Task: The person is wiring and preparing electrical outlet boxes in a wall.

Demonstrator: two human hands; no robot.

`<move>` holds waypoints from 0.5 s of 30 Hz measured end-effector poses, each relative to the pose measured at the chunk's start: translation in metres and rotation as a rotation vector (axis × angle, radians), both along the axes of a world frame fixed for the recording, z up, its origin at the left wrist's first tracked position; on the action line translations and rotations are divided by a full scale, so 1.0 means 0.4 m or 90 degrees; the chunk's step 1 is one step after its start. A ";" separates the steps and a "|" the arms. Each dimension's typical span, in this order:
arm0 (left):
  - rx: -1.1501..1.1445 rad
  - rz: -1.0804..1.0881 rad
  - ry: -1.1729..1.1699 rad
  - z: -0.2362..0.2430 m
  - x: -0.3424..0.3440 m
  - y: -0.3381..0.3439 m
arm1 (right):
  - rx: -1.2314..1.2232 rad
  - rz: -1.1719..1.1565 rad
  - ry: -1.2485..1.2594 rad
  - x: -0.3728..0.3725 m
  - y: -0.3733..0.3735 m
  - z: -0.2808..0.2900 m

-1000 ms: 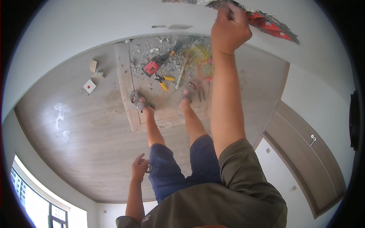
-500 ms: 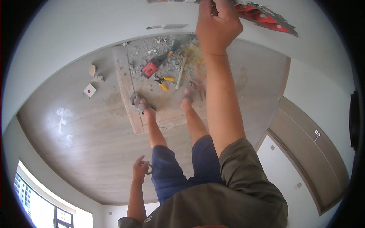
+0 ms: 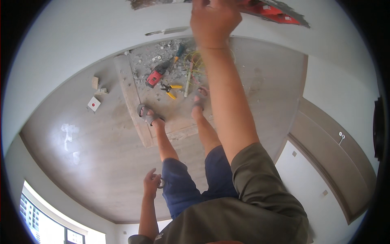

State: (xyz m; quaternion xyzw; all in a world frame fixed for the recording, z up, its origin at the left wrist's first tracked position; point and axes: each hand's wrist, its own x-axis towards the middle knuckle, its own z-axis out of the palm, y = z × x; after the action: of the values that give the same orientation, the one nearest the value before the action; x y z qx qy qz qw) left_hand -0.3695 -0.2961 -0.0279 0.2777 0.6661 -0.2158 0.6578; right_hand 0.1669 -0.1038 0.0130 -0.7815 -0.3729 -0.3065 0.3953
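Raised against the white wall, my right hand point(image 3: 215, 24) is closed, its fingertips partly cut off by the upper edge. Whatever it may grip is hidden. Just right of it, a ragged cutout holds red wall boxes point(image 3: 276, 14); broken grey plaster point(image 3: 152, 3) edges the wall to its left. My left hand point(image 3: 151, 184) hangs low beside my blue shorts, its fingers curled round a ring that looks like a roll of tape point(image 3: 161, 183).
Grey rubble point(image 3: 162, 51) lies along the wall's foot with a red power tool point(image 3: 154, 77), yellow-handled pliers point(image 3: 168, 90), a pale stick point(image 3: 188, 83) and yellow wires point(image 3: 195, 63). White plates point(image 3: 94, 104) lie farther left. My sandalled feet stand beside a floor strip point(image 3: 134, 101).
My right hand has shifted left and upward along the wall, blurred slightly, and the view has tilted a little. My left hand keeps hold of the ring.
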 end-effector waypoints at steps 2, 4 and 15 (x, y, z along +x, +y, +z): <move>0.010 -0.022 0.004 0.001 -0.009 -0.005 | -0.012 -0.006 -0.024 0.003 0.015 -0.005; 0.015 0.004 -0.006 -0.008 -0.024 -0.012 | -0.102 -0.026 -0.025 -0.011 0.006 -0.014; 0.065 -0.029 -0.019 0.080 0.013 0.027 | -0.018 0.163 0.281 -0.143 -0.225 -0.028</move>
State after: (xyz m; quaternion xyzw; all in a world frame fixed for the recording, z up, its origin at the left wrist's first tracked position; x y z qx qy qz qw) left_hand -0.3643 -0.2853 0.0041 0.3293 0.6597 -0.1920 0.6477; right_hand 0.1098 -0.1939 0.0020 -0.7813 -0.3781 -0.0706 0.4916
